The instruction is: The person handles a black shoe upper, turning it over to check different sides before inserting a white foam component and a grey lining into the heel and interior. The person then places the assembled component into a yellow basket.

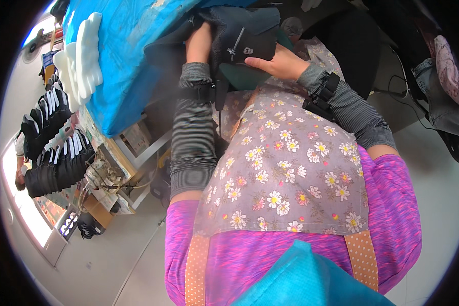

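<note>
A black fabric piece (252, 43), with a thin grey strip and a small pale badge on its face, is held up at the top of the view, over a blue-covered table's near side. My right hand (285, 62) grips its lower right edge, thumb lying across the front and fingers behind. My left hand (199, 43) reaches up into the dark cloth at its left side; the fingers are hidden by folds, so their grip does not show. Below the piece, dark green material (242, 76) shows above my floral apron (285, 168).
The blue-covered table (122, 56) stands at upper left, with white hand-shaped forms (81, 58) at its edge. Rows of black items with white strips (46, 112) hang farther left. A cardboard box (98, 210) is below. On the right are a black cable (403, 84) and draped clothes (436, 97).
</note>
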Available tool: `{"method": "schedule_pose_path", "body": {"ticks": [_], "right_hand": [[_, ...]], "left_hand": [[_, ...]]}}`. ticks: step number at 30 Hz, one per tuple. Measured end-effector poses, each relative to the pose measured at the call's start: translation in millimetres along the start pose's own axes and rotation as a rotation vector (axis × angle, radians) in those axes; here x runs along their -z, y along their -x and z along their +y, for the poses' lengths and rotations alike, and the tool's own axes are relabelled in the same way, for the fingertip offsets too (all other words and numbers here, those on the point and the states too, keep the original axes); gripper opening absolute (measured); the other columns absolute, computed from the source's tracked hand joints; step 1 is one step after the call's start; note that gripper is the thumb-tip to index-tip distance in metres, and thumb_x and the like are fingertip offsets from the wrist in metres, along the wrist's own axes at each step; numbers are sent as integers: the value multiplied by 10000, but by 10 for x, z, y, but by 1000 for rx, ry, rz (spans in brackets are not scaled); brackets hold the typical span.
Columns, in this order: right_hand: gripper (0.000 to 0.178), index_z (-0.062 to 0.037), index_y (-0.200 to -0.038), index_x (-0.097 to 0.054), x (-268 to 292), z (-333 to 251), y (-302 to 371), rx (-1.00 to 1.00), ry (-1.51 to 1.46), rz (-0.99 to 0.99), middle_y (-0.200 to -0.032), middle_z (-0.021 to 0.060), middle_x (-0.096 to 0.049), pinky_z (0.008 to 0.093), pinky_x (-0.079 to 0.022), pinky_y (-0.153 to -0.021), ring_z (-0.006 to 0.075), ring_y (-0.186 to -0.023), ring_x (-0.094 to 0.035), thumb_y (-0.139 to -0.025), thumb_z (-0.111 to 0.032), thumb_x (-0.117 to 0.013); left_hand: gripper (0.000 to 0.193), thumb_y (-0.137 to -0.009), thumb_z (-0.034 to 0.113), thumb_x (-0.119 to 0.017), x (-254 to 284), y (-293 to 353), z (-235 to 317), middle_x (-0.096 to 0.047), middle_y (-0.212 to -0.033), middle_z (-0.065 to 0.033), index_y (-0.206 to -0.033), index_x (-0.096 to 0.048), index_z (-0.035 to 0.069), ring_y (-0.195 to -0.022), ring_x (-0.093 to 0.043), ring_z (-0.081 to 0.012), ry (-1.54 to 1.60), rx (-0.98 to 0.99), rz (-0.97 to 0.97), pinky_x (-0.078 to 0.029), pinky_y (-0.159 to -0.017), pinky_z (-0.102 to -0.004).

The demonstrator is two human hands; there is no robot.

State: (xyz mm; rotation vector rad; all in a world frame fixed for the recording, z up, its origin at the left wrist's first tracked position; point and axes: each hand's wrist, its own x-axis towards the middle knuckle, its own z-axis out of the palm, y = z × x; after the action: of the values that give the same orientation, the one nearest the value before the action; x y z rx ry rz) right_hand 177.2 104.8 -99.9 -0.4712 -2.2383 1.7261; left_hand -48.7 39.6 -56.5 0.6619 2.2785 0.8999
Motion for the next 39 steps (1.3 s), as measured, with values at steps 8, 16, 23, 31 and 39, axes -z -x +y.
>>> {"method": "schedule_pose_path", "body": {"ticks": [8,16,23,31,39], "right_hand": [[904,7,-1443,-390,-10,148,63,-128,-250,-83,-1389,221,-524,370,-411,-1083,337,-1295,-509,-779,-433,-818],[921,19,-1503,-294,158,206,273,-208,-215,15,-1508,156,-404,351,-287,-1169,252,-1395,-380,-793,-218,-830],[863,38,-1432,-408,243,-68,240,-91,-267,-2,-1430,202,-497,364,-359,-1123,295,-1329,-475,-790,-364,-820],[598,-16,-1307,-563,62,-63,126,-8,-24,-49,-1289,225,-597,384,-444,-1012,350,-1184,-579,-988,-520,-529],[691,-27,-1335,-547,60,19,124,-94,-48,-76,-1322,220,-583,398,-444,-1018,365,-1206,-566,-903,-559,-637]], "left_hand": [[544,-946,357,-574,-92,-58,-117,-699,-1133,-161,-1213,-619,-115,-979,-680,-216,279,88,-25,-539,-830,-342],[485,-982,329,-547,-34,-28,-134,-686,-1170,-152,-1246,-610,-73,-1016,-676,-227,424,121,-86,-541,-860,-327],[450,-995,322,-537,17,148,50,-686,-1164,-147,-1243,-610,-46,-1015,-685,-230,650,226,-183,-559,-855,-332],[464,-962,330,-580,-9,-38,-200,-697,-1140,-119,-1218,-633,-53,-987,-682,-208,302,-1,-27,-545,-843,-318],[604,-929,451,-566,-63,-4,-211,-700,-1152,-176,-1177,-646,-94,-1020,-664,-191,354,54,11,-509,-889,-339]]}}
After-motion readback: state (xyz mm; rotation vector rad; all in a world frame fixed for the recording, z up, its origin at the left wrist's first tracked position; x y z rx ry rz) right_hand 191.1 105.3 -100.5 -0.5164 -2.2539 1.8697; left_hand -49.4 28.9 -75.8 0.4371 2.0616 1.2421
